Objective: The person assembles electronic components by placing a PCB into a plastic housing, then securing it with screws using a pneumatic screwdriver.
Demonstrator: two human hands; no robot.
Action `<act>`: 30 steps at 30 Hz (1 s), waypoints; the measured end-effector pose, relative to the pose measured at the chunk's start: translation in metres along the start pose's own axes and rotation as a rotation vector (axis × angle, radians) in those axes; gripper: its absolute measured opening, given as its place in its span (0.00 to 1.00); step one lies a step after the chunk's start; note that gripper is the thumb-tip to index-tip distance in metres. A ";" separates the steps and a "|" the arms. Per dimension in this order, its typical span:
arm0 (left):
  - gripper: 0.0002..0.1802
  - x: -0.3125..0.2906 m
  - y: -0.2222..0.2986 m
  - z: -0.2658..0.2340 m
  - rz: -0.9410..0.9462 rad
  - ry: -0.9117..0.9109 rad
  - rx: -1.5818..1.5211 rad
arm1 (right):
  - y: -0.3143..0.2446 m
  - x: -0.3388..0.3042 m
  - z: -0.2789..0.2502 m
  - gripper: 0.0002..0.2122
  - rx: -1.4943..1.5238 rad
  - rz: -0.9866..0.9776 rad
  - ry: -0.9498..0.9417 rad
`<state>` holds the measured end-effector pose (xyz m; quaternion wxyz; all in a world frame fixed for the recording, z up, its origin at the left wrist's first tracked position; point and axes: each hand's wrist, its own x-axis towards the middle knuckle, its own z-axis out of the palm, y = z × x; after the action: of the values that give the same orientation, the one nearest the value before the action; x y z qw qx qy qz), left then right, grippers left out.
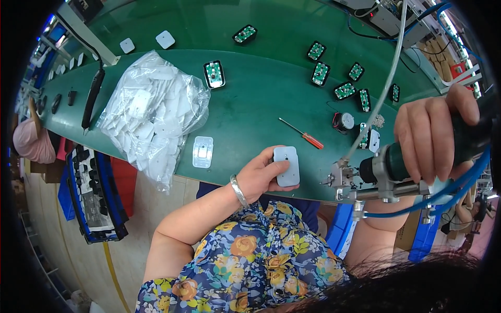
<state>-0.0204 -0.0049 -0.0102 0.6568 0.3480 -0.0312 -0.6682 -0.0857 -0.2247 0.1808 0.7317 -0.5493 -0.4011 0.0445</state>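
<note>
While the pale plastic cover [286, 165] lies at the near edge of the green workbench [250, 115], the left hand [261, 175] clasps it, thumb on top. Beyond it lie a red-handled screwdriver [302, 134], open circuit-board housings [319, 73] and a bag of white covers [151, 112]. The right hand [430, 138] is wrapped fully round a powered screwdriver [396, 167], held level with its tip pointing left.

On the worktop [250, 104], the bag [151, 109] lies left, with a cover [202, 152] just beside it at the near edge. Right of that cover, the left hand [261, 175] holds a plate [287, 165]. The screwdriver [301, 133] lies behind the plate; circuit boards [320, 73] lie farther back, right.
</note>
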 end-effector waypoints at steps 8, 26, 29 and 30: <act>0.22 0.004 -0.005 0.009 -0.052 -0.044 0.044 | 0.011 -0.004 0.013 0.30 -0.139 -0.083 0.154; 0.22 0.000 0.000 0.023 -0.006 0.025 0.047 | 0.032 0.003 0.039 0.23 -0.145 -0.161 0.362; 0.22 0.006 0.008 0.018 0.052 0.056 0.097 | 0.031 0.001 0.046 0.21 -0.154 -0.261 0.552; 0.22 0.007 0.009 0.014 0.109 0.090 0.144 | 0.023 -0.004 0.045 0.21 -0.233 -0.298 0.592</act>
<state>-0.0188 -0.0185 0.0018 0.6663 0.4217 -0.0684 -0.6112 -0.1079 -0.1831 0.1625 0.7472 -0.5536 -0.2497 -0.2699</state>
